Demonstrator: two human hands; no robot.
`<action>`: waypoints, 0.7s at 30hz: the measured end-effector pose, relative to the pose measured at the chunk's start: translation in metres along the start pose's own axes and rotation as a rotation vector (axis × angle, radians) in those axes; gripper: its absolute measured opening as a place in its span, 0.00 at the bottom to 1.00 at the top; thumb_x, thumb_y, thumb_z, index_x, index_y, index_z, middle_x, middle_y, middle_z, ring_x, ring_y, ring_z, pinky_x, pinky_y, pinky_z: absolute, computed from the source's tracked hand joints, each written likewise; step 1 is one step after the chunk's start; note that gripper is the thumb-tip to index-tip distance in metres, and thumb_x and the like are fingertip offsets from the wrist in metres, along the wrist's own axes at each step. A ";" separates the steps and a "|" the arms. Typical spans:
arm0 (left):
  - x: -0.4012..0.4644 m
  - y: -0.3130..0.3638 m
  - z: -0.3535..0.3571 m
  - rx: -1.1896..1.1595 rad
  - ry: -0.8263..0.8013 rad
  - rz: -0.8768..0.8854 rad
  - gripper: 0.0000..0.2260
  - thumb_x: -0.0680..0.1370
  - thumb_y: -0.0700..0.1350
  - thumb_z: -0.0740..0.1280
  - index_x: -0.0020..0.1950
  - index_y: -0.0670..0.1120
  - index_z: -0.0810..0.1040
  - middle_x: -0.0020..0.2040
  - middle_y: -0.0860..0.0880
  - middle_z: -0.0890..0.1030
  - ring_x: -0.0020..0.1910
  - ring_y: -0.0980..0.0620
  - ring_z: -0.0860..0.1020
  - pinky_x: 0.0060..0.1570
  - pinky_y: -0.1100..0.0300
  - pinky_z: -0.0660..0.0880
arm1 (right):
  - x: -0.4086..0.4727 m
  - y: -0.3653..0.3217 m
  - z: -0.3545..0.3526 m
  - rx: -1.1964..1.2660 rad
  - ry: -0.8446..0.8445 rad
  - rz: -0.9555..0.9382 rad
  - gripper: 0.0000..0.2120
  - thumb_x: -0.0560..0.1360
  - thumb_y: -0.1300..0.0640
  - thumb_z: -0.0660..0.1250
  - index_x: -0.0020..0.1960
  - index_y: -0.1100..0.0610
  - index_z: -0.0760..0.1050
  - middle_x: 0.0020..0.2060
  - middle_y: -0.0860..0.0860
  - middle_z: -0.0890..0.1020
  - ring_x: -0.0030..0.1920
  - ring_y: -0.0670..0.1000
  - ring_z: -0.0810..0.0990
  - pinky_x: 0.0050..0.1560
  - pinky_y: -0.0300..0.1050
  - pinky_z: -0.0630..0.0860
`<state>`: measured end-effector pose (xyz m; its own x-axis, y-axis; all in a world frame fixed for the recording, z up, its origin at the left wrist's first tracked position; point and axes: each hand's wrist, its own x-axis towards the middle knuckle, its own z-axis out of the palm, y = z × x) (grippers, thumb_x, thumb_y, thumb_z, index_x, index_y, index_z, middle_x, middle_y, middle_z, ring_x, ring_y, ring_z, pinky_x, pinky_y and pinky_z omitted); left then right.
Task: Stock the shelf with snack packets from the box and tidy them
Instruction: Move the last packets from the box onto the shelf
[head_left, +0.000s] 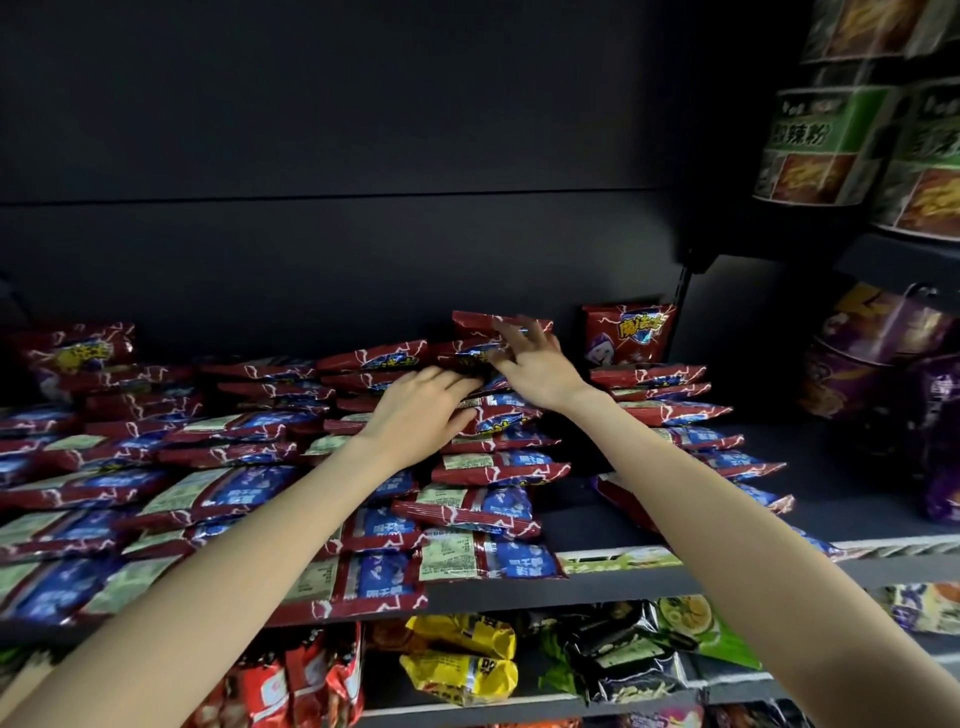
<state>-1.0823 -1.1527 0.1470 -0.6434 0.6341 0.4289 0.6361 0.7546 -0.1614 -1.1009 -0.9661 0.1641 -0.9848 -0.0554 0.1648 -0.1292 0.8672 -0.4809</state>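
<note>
Several red-and-blue snack packets (483, 470) lie in overlapping rows on the dark shelf (613, 584). At the back of the middle row a small heap of packets (498, 325) rises. My left hand (415, 410) grips the heap's left side, with its fingertips tucked under a packet and the thumb below. My right hand (535, 358) rests on the heap's top right with spread fingers touching the packets. One packet (628, 332) stands upright against the back wall, to the right of my hands. The box is out of view.
Green-labelled tubs (831, 145) stand on a higher shelf at the upper right. Purple bags (883, 353) fill the right end of this shelf. Below the shelf edge lie yellow packets (462, 660), red ones (301, 680) and dark ones (623, 654).
</note>
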 end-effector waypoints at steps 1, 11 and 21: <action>0.000 0.001 0.000 -0.003 -0.021 -0.006 0.21 0.80 0.55 0.59 0.71 0.49 0.69 0.63 0.50 0.76 0.62 0.50 0.74 0.59 0.55 0.70 | 0.000 0.002 -0.003 0.033 0.019 0.034 0.27 0.80 0.43 0.54 0.76 0.44 0.52 0.77 0.55 0.48 0.75 0.63 0.47 0.73 0.58 0.53; 0.000 0.006 -0.004 0.061 -0.070 -0.029 0.22 0.81 0.53 0.58 0.75 0.56 0.60 0.68 0.51 0.71 0.65 0.49 0.70 0.63 0.54 0.65 | 0.013 -0.010 -0.007 0.135 -0.173 -0.033 0.27 0.80 0.42 0.53 0.77 0.44 0.51 0.77 0.49 0.47 0.76 0.52 0.51 0.73 0.48 0.52; -0.022 0.025 -0.036 -0.092 -0.007 -0.185 0.19 0.80 0.53 0.59 0.70 0.54 0.68 0.66 0.55 0.73 0.65 0.53 0.69 0.60 0.57 0.68 | -0.055 -0.002 -0.024 0.003 0.031 -0.194 0.25 0.80 0.48 0.59 0.75 0.51 0.59 0.74 0.56 0.57 0.74 0.60 0.52 0.73 0.55 0.56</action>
<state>-1.0367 -1.1540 0.1653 -0.7557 0.4874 0.4374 0.5425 0.8401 0.0013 -1.0435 -0.9529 0.1767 -0.9373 -0.2058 0.2814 -0.3166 0.8405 -0.4397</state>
